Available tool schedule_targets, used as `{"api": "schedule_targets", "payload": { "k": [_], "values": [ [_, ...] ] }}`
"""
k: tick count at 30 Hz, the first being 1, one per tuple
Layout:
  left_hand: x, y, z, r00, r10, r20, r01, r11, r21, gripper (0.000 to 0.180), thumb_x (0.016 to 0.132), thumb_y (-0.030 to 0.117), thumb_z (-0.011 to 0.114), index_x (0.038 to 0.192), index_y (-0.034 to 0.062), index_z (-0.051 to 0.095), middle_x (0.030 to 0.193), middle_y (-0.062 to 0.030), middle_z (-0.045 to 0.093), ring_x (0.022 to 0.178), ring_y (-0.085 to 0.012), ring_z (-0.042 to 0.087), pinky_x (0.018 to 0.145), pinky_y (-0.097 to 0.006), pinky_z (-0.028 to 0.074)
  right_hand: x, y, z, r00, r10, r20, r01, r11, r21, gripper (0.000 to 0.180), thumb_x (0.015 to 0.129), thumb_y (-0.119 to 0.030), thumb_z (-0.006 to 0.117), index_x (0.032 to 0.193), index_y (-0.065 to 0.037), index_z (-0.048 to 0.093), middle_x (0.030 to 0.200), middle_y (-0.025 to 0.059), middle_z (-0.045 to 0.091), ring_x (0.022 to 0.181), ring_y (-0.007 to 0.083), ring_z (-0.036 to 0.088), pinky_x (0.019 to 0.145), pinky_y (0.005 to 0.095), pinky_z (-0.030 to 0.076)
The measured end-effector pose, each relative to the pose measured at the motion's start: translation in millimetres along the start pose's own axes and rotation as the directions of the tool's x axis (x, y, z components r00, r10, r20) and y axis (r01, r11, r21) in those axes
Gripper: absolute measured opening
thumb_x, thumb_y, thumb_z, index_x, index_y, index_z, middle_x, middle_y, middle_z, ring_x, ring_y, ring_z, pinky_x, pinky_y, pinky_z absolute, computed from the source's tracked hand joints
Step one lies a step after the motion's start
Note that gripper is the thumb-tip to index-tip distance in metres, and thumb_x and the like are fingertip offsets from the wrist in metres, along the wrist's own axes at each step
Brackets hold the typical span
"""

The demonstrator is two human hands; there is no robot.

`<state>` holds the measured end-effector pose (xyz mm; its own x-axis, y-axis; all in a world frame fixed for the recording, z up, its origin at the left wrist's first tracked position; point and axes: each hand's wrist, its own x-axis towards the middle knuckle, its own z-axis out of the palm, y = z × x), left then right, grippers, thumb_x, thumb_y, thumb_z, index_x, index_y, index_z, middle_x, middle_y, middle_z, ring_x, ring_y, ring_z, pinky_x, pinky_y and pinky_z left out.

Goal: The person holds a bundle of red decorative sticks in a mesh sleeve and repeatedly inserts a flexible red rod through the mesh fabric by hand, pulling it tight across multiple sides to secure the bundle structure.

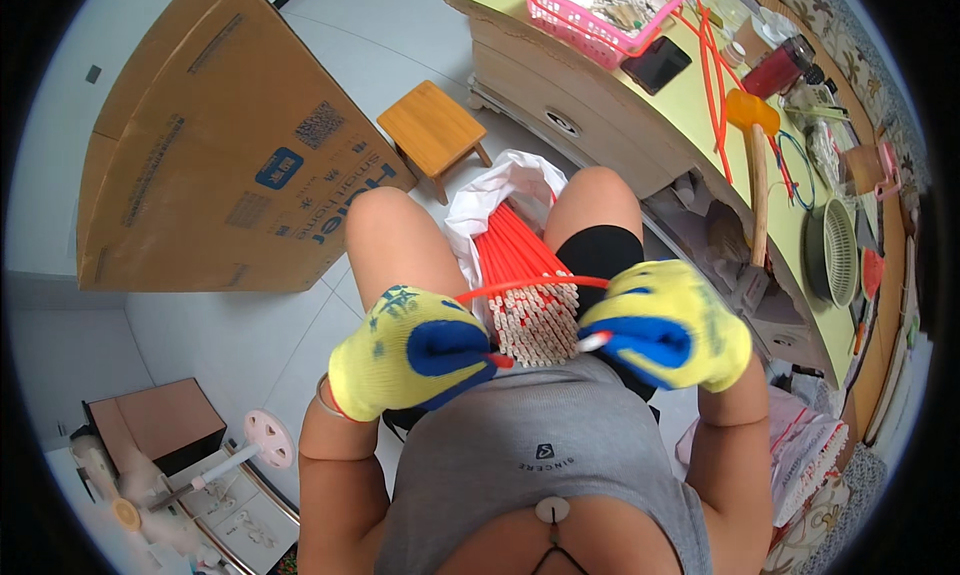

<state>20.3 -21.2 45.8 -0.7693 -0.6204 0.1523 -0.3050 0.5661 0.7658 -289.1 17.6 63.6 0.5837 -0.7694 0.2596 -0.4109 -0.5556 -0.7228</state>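
Observation:
My left hand and my right hand wear yellow knit gloves with blue coated palms. A thin red tube arches from one fist to the other, and both hands are closed on it. A short red end pokes out of the left fist; a white-tipped end shows at the right fingers. The gloves hide the rest, so I cannot tell whether both ends belong to the arched tube. Just below it, between my thighs, lies a thick bundle of red tubes with whitish ends facing me, inside a white bag.
A large cardboard box stands at left, beside a small wooden stool. Along the right runs a pale green-topped cabinet bearing a pink basket of small white pieces, a phone, an orange-headed mallet and a green strainer.

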Motion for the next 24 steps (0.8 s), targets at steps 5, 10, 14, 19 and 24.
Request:
{"api": "schedule_targets", "payload": {
  "k": [5, 10, 14, 19, 24],
  "values": [
    [2.6, -1.3, 28.7, 0.995, -0.022, -0.098, 0.020, 0.999, -0.026, 0.015, 0.078, 0.018, 0.080, 0.087, 0.0112, 0.071, 0.080, -0.0078, 0.068, 0.073, -0.0293, 0.066, 0.064, -0.036, 0.052, 2.4, 1.1, 28.6, 0.993, -0.006, 0.118, 0.031, 0.976, -0.214, 0.024, 0.078, -0.020, 0.070, 0.100, -0.013, 0.068, 0.077, 0.0087, 0.066, 0.067, 0.0294, 0.065, 0.063, 0.0397, 0.050],
    [5.1, -2.0, 31.8, 0.999, -0.009, -0.046, 0.013, 0.996, 0.087, 0.012, 0.079, 0.019, 0.078, 0.082, 0.0129, 0.068, 0.075, -0.0076, 0.065, 0.067, -0.0291, 0.064, 0.061, -0.037, 0.050, -0.9, 3.2, 35.1, 0.997, 0.008, 0.082, 0.015, 0.963, -0.270, 0.028, 0.074, -0.018, 0.071, 0.101, -0.010, 0.071, 0.077, 0.0101, 0.066, 0.069, 0.0305, 0.067, 0.063, 0.0386, 0.053],
    [4.9, -4.0, 39.4, 0.997, 0.016, -0.079, -0.008, 0.995, 0.102, 0.012, 0.078, 0.019, 0.078, 0.083, 0.0134, 0.069, 0.075, -0.0072, 0.065, 0.067, -0.0283, 0.064, 0.061, -0.036, 0.050, 1.1, 1.9, 33.5, 0.987, 0.050, 0.150, -0.002, 0.952, -0.306, 0.026, 0.074, -0.018, 0.070, 0.099, -0.009, 0.070, 0.074, 0.0099, 0.065, 0.064, 0.0307, 0.065, 0.059, 0.0389, 0.051],
    [2.6, -6.8, 43.6, 0.999, 0.034, 0.004, -0.034, 0.984, 0.172, 0.013, 0.077, 0.019, 0.077, 0.087, 0.0134, 0.070, 0.080, -0.0056, 0.067, 0.069, -0.0266, 0.065, 0.061, -0.037, 0.050, -1.2, 7.6, 40.9, 0.977, 0.093, 0.190, -0.042, 0.965, -0.260, 0.021, 0.075, -0.018, 0.069, 0.093, -0.009, 0.067, 0.069, 0.0095, 0.062, 0.059, 0.0311, 0.063, 0.055, 0.0394, 0.048],
    [-2.7, -14.1, 59.8, 0.996, 0.035, -0.078, -0.019, 0.980, 0.200, 0.016, 0.077, 0.018, 0.076, 0.092, 0.0137, 0.070, 0.084, -0.0042, 0.068, 0.073, -0.0250, 0.066, 0.061, -0.039, 0.050, 7.1, 11.1, 43.3, 0.968, 0.046, 0.246, 0.011, 0.974, -0.227, 0.015, 0.076, -0.017, 0.068, 0.088, -0.009, 0.065, 0.067, 0.0099, 0.060, 0.056, 0.0315, 0.061, 0.053, 0.0395, 0.045]
  ]
}}
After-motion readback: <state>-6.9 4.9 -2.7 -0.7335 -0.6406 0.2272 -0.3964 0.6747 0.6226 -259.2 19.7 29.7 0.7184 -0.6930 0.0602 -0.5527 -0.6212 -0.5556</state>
